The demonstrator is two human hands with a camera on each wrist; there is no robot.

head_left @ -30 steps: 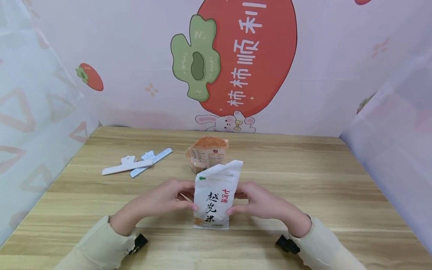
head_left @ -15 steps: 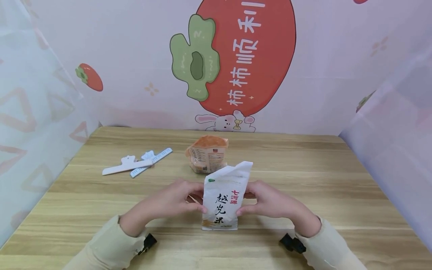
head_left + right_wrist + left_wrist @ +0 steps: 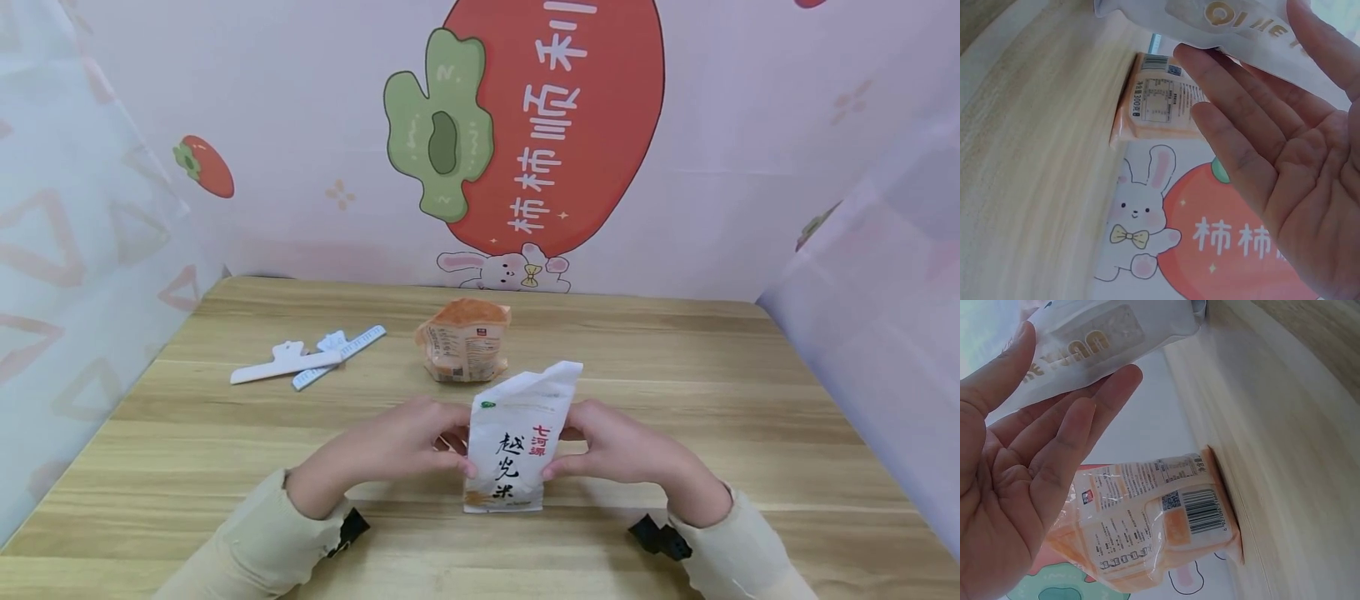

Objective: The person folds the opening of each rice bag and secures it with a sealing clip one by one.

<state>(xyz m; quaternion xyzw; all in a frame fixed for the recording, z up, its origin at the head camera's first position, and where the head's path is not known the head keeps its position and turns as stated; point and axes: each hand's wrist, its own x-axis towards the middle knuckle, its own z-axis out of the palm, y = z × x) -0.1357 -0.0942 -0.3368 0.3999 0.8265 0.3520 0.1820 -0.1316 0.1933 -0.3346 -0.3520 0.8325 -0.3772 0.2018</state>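
A white bag of rice (image 3: 517, 454) with black and red characters stands upright near the middle of the table, its top edge slanting up to the right. My left hand (image 3: 412, 442) holds its left side, thumb at the front and fingers behind. On the opposite side, my right hand (image 3: 622, 446) holds it the same way. The left wrist view shows the bag's side (image 3: 1110, 337) between thumb and fingers of the left hand (image 3: 1035, 462). Similarly, in the right wrist view the bag (image 3: 1247, 28) lies between the right hand's (image 3: 1297, 144) thumb and fingers; the fingers are nearly straight.
Behind the rice bag stands an orange, printed food package (image 3: 465, 346) with a barcode on its back (image 3: 1204, 509). To the left lie a white clip (image 3: 288, 365) and a light blue clip (image 3: 363, 343), crossing each other. Patterned cloth walls (image 3: 315, 167) enclose the table's back and sides.
Both hands have shifted to the right, carrying the rice bag along with them. The orange package and the clips have stayed in place.
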